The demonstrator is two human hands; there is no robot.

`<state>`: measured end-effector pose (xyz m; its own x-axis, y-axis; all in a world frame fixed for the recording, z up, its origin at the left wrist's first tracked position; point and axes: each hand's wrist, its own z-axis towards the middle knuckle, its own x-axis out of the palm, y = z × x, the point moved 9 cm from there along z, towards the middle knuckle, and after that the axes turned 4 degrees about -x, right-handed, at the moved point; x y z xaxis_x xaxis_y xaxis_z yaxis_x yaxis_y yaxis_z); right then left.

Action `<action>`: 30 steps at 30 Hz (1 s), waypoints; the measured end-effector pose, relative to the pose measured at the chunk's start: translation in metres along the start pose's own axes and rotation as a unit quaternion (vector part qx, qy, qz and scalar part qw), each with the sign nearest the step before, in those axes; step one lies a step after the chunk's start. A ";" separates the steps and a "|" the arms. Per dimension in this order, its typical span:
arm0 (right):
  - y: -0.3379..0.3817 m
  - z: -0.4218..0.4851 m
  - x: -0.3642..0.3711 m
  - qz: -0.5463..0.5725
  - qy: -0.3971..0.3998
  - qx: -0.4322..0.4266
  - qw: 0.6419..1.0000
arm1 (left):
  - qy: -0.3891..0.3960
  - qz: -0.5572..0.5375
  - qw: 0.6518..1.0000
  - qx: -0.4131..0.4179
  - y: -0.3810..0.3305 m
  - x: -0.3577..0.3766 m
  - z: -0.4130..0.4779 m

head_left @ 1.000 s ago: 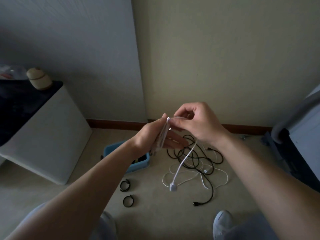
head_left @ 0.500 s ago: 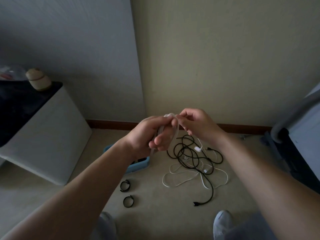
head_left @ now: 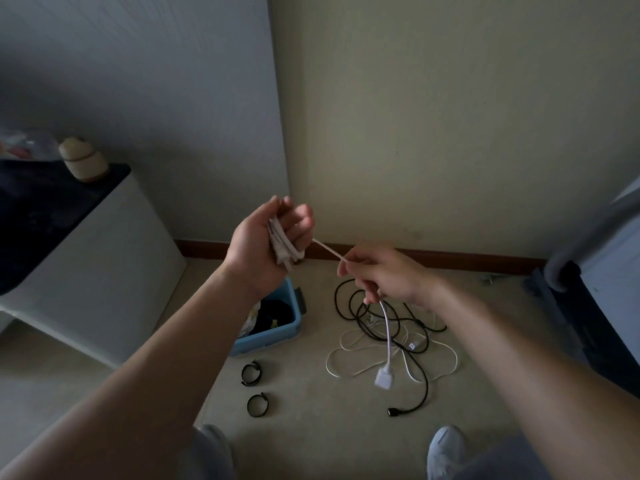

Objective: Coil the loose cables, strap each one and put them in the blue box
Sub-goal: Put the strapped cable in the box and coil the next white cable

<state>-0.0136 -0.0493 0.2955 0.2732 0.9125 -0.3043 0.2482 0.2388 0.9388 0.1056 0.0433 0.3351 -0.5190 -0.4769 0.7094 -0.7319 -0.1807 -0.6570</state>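
Note:
My left hand [head_left: 266, 242] grips a bundle of white cable coils [head_left: 283, 247], palm turned up. A taut strand runs from the bundle to my right hand [head_left: 381, 275], which pinches the same white cable; its free end with a white plug [head_left: 383, 378] hangs below that hand. On the floor lie a loose black cable [head_left: 360, 308] and a thin white cable [head_left: 349, 370], tangled together. The blue box [head_left: 277, 336] stands under my left forearm with dark items inside. Two black straps [head_left: 250, 373] [head_left: 258, 405] lie in front of the box.
A white cabinet [head_left: 86, 271] with a dark top stands at the left, a beige object [head_left: 83, 161] on it. Dark furniture [head_left: 595, 306] fills the right edge. My shoes [head_left: 446, 448] show at the bottom. The wall corner is straight ahead.
My hands have moved apart: the left rose and went left with the coils, the right dropped and drew the cable taut. The plug end hangs down again.

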 end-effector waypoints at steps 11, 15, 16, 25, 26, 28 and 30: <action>-0.003 -0.009 0.033 -0.113 0.113 0.032 0.987 | -0.026 0.032 0.999 0.025 -0.012 -0.008 0.004; 0.006 -0.014 0.038 -0.148 0.121 0.022 0.981 | -0.027 0.043 0.998 0.030 -0.010 -0.007 0.005; 0.013 -0.013 0.035 -0.152 0.104 0.006 0.983 | -0.034 0.056 0.997 0.031 -0.009 -0.009 0.006; 0.057 -0.018 -0.011 -0.091 -0.079 -0.135 0.983 | 0.016 0.235 0.968 -0.087 0.033 0.007 0.005; 0.055 -0.017 -0.014 -0.066 -0.075 -0.136 0.986 | 0.031 0.258 0.960 -0.106 0.041 0.010 0.004; 0.055 -0.017 -0.018 -0.023 -0.063 -0.146 0.987 | 0.075 0.302 0.940 -0.142 0.056 0.017 0.000; 0.058 -0.018 -0.022 0.018 -0.071 -0.172 0.982 | 0.117 0.328 0.921 -0.175 0.069 0.023 -0.007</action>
<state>-0.0217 -0.0496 0.3597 0.4083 0.8729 -0.2670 -0.0858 0.3280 0.9408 0.0398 0.0253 0.3075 -0.9510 -0.1793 0.2517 -0.3035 0.3874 -0.8705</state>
